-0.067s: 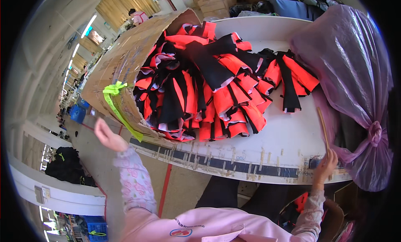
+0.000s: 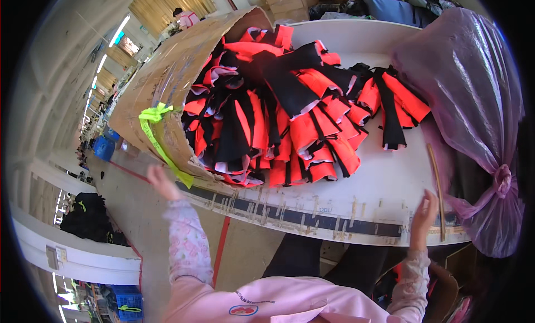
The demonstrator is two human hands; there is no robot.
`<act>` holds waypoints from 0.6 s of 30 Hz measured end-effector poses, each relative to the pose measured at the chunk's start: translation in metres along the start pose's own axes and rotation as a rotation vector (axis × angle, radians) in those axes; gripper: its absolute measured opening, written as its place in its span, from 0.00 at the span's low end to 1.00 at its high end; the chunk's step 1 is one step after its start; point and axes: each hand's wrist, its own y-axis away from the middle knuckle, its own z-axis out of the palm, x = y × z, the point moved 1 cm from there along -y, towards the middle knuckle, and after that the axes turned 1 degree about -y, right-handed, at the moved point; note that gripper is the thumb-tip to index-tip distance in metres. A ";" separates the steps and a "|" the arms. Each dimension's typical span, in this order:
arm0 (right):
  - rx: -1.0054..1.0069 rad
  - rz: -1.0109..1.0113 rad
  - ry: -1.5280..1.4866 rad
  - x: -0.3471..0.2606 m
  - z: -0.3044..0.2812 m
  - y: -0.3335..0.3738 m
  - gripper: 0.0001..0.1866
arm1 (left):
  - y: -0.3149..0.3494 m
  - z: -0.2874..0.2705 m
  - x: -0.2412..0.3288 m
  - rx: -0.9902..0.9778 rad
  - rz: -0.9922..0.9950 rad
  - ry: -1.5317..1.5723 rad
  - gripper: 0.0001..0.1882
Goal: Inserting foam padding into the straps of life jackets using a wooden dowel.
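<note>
My left hand (image 2: 163, 182) hovers just off the lower edge of the cardboard box (image 2: 156, 80), slightly blurred, fingers stretched out and holding nothing. A bright yellow-green strip (image 2: 164, 153) hangs down the box beside it. Over the front edge of the white table (image 2: 384, 183), my right hand (image 2: 423, 218) is open with fingers extended. Just right of it lies a thin wooden stick (image 2: 436, 183), apart from the fingers. Black and neon-orange fabric pieces (image 2: 301, 122) spill from the box in a heap. A smaller bunch (image 2: 393, 108) lies to the right.
A tied purple plastic bag (image 2: 462, 89) bulges over the table's right side. Below the right edge sits an open container (image 2: 443, 289) with dark and orange pieces. Dark fabric (image 2: 92, 222) is piled on the left. Another person (image 2: 186, 17) works far back.
My right hand has let go of the wooden stick, which now lies on the table, and has moved slightly left. My left hand has shifted right and a little lower.
</note>
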 end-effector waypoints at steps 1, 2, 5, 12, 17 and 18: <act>-0.145 0.117 -0.268 -0.041 0.021 -0.005 0.13 | -0.007 -0.013 -0.048 -0.058 -0.261 0.102 0.25; -0.304 0.111 -0.460 -0.077 0.042 -0.006 0.13 | -0.002 -0.013 -0.084 -0.139 -0.528 0.327 0.29; -0.614 -0.396 -0.680 -0.203 0.099 -0.014 0.11 | 0.017 0.011 -0.111 -0.354 -0.919 0.545 0.37; -0.869 -0.390 -0.944 -0.379 0.209 0.028 0.20 | 0.019 0.039 -0.105 -0.541 -0.940 0.739 0.42; -0.904 -0.369 -0.807 -0.398 0.250 0.038 0.18 | 0.010 0.038 -0.151 -0.701 -0.901 0.751 0.36; -0.859 -0.429 -0.806 -0.396 0.255 0.044 0.17 | 0.008 0.040 -0.165 -0.737 -0.868 0.746 0.32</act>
